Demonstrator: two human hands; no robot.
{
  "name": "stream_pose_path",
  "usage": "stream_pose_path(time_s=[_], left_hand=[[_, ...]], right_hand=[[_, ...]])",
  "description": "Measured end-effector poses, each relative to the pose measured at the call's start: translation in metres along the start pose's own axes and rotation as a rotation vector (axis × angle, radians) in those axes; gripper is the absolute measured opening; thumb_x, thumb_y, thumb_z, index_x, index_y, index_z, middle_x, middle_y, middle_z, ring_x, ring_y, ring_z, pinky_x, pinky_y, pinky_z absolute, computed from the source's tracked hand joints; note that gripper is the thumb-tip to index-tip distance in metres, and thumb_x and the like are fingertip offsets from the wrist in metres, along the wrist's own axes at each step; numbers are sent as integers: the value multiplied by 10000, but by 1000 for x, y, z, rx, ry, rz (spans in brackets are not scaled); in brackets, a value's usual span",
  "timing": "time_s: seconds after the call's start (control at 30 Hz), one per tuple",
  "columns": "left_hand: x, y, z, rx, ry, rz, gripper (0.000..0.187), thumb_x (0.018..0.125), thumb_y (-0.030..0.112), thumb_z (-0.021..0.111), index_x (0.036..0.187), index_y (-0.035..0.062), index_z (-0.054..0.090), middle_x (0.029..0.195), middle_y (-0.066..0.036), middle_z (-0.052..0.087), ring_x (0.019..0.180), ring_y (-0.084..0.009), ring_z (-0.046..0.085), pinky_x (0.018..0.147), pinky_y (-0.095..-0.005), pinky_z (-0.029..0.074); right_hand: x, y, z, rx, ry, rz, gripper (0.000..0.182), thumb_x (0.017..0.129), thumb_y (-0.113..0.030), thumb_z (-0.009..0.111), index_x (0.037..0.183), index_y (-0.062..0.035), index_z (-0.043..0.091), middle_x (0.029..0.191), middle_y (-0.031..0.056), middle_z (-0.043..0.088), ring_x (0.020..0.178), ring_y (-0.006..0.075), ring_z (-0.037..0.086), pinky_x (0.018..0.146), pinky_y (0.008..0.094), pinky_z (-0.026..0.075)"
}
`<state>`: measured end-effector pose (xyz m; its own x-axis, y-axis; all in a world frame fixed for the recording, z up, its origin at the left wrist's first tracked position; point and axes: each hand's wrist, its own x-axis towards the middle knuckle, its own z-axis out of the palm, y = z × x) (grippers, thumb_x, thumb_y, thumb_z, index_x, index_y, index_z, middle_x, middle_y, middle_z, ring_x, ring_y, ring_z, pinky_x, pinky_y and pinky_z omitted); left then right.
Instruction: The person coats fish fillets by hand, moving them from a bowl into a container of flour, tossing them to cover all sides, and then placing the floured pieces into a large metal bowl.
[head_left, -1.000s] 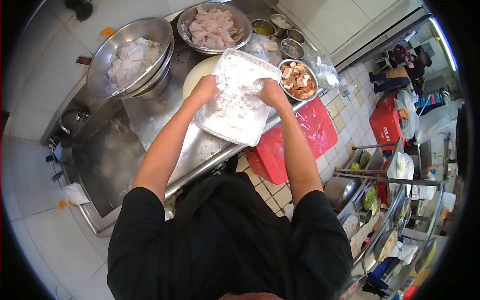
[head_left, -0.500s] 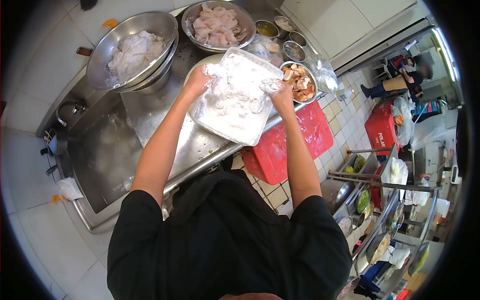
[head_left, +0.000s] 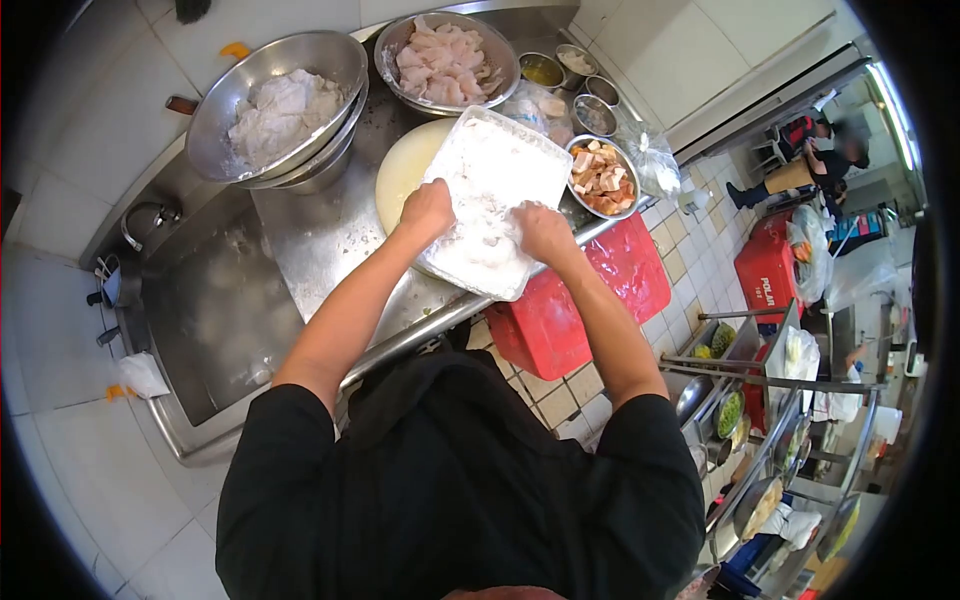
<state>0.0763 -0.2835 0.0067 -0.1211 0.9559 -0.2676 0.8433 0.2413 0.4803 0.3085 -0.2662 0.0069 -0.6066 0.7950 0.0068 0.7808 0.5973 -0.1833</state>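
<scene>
My left hand (head_left: 428, 208) and right hand (head_left: 542, 230), fingers buried unseen, cannot tell grip, in rectangular white flour-filled tray (head_left: 520, 160), steel bowl of raw pale meat (head_left: 447, 62) beyond tray.

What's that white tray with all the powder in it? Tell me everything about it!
The white rectangular tray is shallow with rounded corners and a low rim, and looks like plastic. White flour fills it, with lumpy coated pieces in the near half. It sits tilted across a round pale cutting board on the steel counter, its near corner reaching the counter's edge. The left hand and right hand both press into the flour at the near end.
</scene>
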Motion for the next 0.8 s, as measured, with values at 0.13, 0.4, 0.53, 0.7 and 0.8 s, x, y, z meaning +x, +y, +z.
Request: stream_pose_path(time_s=[0.13,0.4,0.53,0.7,0.8], left_hand=[[-12,-1,-15,-207,-6,-22,388,693,93,652,1045,-60,596,983,-287,634,944,-388,631,829,-392,507],[1,-51,4,-1638,-330,-19,291,795,9,626,1077,-38,577,880,-103,651,747,-171,647,627,-275,537],[9,-41,11,-1598,-241,-72,290,804,11,623,1082,-53,572,859,-97,647,687,-161,642,583,-282,543],[6,-13,-3,-1476,-191,87,261,795,14,624,1044,-58,596,873,-106,656,693,-170,641,590,-289,533],[15,-1,-9,-1472,-260,142,273,785,11,627,1047,-60,598,893,-112,661,719,-167,640,618,-287,527]], right_hand=[[5,-3,-23,364,121,228,326,726,-112,622,1038,-22,649,1048,228,634,945,381,618,838,437,495],[1,20,16,1687,238,497,333,827,-101,580,1125,47,564,1031,129,635,968,210,596,843,332,489],[18,8,38,1834,533,434,321,828,-51,569,1140,24,551,1018,98,623,917,176,592,776,309,508],[26,-26,22,2026,171,537,373,808,-7,596,1175,5,527,1040,123,622,885,236,644,753,382,566],[29,-37,27,2048,103,424,358,811,-4,602,1162,11,535,1016,123,628,886,229,645,749,367,565]])
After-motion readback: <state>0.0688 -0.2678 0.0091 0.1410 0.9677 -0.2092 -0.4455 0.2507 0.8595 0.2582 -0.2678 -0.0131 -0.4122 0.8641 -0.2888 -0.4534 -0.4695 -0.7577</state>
